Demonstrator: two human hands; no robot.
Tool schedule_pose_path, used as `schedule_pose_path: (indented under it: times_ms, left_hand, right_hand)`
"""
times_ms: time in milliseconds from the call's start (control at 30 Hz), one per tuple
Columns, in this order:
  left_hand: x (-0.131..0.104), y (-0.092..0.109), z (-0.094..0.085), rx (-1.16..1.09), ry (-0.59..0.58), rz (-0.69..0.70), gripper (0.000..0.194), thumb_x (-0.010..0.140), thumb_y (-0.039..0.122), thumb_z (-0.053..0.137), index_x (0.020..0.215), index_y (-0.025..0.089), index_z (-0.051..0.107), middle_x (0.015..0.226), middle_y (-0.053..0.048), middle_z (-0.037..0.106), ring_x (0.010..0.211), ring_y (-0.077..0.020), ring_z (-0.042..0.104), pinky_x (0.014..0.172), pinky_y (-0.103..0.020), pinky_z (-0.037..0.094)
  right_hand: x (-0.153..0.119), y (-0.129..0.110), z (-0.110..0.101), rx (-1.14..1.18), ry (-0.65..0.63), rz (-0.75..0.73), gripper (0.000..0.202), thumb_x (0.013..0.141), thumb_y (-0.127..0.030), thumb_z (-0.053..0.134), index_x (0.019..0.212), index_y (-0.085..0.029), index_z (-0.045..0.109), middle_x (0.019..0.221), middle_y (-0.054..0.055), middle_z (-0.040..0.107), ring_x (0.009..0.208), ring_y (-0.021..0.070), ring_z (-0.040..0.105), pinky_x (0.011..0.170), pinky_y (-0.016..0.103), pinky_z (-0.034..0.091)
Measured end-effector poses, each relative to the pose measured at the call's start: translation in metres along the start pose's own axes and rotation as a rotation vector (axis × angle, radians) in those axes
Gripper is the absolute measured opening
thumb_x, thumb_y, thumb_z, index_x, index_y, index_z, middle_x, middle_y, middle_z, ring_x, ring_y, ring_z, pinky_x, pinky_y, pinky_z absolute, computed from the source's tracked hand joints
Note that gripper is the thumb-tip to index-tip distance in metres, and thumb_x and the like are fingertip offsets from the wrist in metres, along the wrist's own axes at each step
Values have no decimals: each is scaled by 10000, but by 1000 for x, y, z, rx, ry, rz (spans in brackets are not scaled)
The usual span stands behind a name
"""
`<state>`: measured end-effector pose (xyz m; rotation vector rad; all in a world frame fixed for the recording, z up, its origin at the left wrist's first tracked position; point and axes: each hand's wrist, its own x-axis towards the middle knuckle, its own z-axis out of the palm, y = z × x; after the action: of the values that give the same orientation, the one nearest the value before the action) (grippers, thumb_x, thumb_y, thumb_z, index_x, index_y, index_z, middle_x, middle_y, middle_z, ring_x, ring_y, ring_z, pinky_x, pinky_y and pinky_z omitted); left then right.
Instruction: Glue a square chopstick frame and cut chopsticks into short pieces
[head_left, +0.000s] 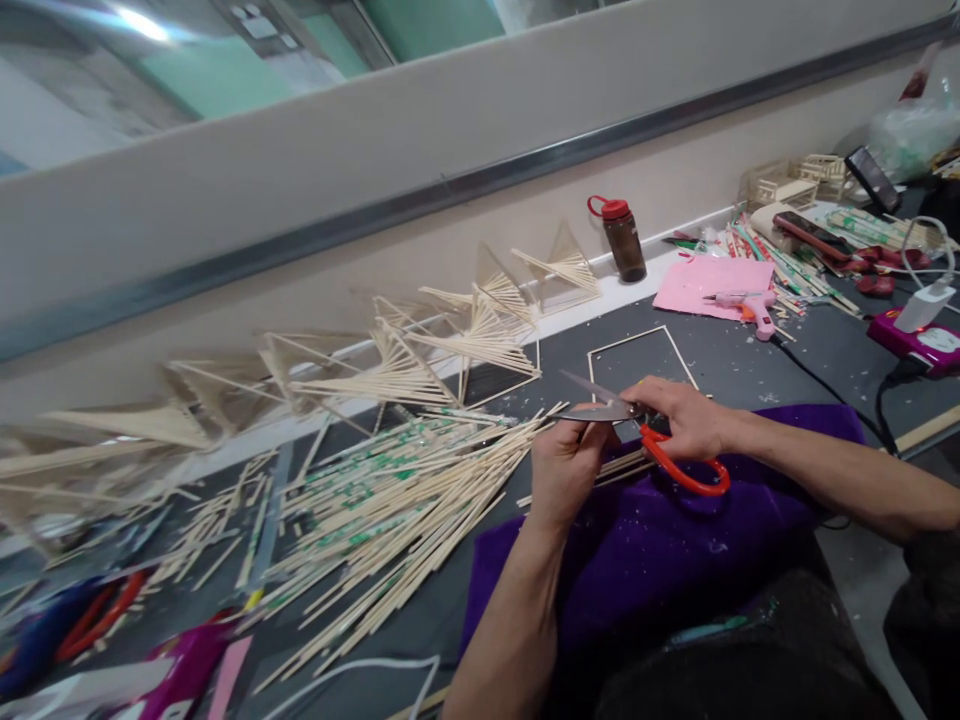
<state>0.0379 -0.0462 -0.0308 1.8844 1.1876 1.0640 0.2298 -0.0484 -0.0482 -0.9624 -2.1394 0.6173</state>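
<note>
My right hand (686, 415) is closed on the scissors (686, 475), which have red-orange handles and blades parted, pointing left. Just to the left, my left hand (570, 465) is closed beside the lower blade; what its fingers pinch is hidden. Beneath both hands lies a purple cloth (675, 550), with a few thin wooden sticks (619, 467) along its upper edge. Beyond the hands, a stick frame (626, 342) lies on the dark table (720, 370). A large pile of wooden sticks (427, 525) spreads to the left of my left hand.
Twisted stick structures (397, 365) line the wall. At the back stands a brown bottle (624, 245) with a red cap. A pink glue gun (754, 308) rests partly on a pink sheet (709, 285), its cord running right. A magenta power strip (919, 342) sits at the right.
</note>
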Motion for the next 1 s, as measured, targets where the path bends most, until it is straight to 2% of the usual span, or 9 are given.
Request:
schedule_pose_path:
  times_ms: [133, 267, 533, 767, 1000]
  left_hand:
    - [1, 1, 1, 4, 12, -16, 243, 810, 333, 579, 641, 168, 637, 550, 4, 616, 465, -85, 505, 435, -186, 343]
    - [2, 2, 3, -171, 51, -113, 240, 749, 389, 663, 780, 152, 653, 554, 20, 610, 387, -58, 416, 392, -183, 317]
    - [1, -2, 5, -284, 51, -169, 285, 741, 431, 679, 757, 148, 660, 515, 35, 565, 361, -39, 366, 361, -168, 269]
    - [-1, 0, 4, -255, 5, -148, 300, 792, 440, 616, 731, 148, 648, 507, 27, 555, 353, -43, 352, 350, -179, 246]
    - [-2, 0, -1, -87, -35, -54, 349, 848, 432, 548, 651, 160, 642, 506, 17, 543, 398, -63, 398, 390, -193, 289]
  right_hand:
    - [0, -1, 1, -26, 4, 28, 410, 719, -252, 627, 1113, -196, 527, 993, 68, 590, 873, 206, 534, 799, 372, 459]
    - [1, 1, 1, -47, 2, 21, 430, 735, -262, 625, 1142, -172, 520, 1004, 86, 584, 907, 220, 536, 808, 382, 456]
    - [1, 8, 1, -26, -23, -23, 612, 685, -407, 745, 1188, -180, 480, 1077, 90, 562, 936, 221, 530, 823, 387, 452]
    - [0, 5, -3, 13, -61, -36, 632, 692, -454, 745, 1189, -192, 455, 1088, 87, 546, 932, 219, 521, 804, 385, 457]
    - [-1, 2, -3, 18, -58, -34, 617, 692, -443, 750, 1178, -189, 467, 1088, 91, 546, 935, 219, 522, 813, 385, 449]
